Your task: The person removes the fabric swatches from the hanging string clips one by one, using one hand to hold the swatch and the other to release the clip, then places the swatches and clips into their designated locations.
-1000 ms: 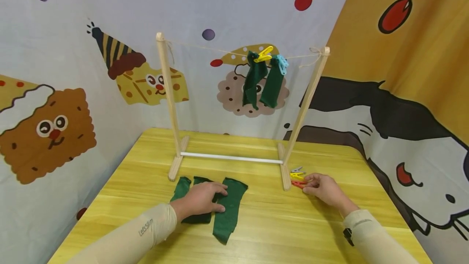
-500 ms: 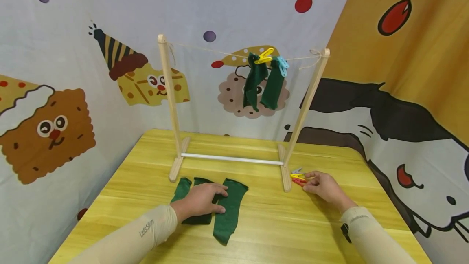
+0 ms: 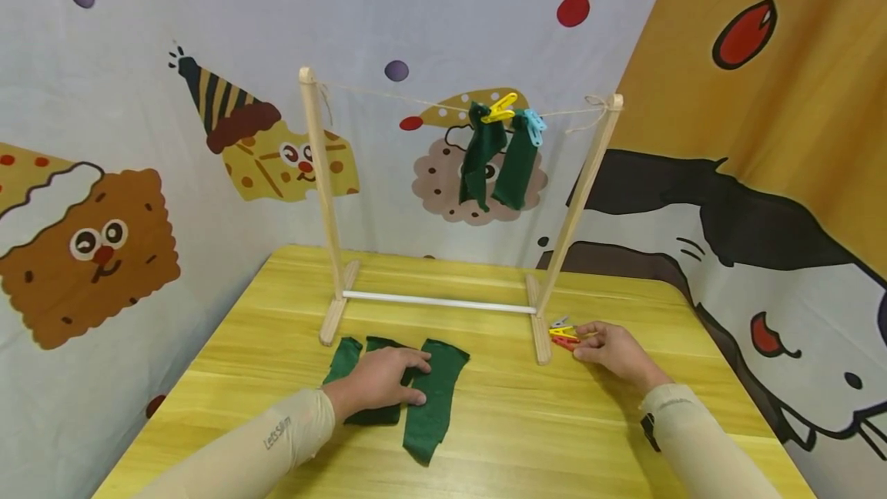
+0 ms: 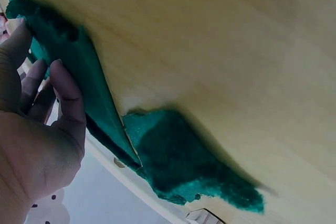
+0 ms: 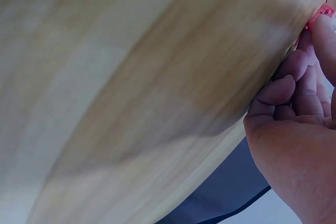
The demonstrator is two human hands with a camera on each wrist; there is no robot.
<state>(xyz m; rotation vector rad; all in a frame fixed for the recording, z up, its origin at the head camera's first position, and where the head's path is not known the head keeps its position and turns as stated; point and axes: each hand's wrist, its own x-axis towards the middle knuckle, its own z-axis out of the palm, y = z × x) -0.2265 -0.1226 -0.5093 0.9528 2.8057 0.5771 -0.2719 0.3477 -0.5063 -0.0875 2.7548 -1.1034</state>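
Three dark green cloth strips lie on the table near the middle: a right strip (image 3: 435,414), a middle strip (image 3: 383,414) and a left strip (image 3: 343,360). My left hand (image 3: 379,383) rests over them with relaxed fingers, its fingertips at the right strip's edge, partly hiding the other two. On the right, my right hand (image 3: 617,353) pinches a red clothespin (image 3: 564,343) between thumb and fingers; the same red clothespin (image 5: 320,15) shows at the fingertips in the right wrist view. Beside it lie a yellow clothespin (image 3: 558,332) and a grey clothespin (image 3: 560,322).
A wooden rack with a left post (image 3: 321,183) and a right post (image 3: 580,191) stands behind the hands, joined by a white rod (image 3: 436,300). From its string hang two green strips, clipped by a yellow clothespin (image 3: 499,108) and a light blue clothespin (image 3: 534,128). Printed curtains surround the table.
My right hand has shifted very slightly at the clothespins, and the red one has turned a little. The left hand and the strips stay where they were.
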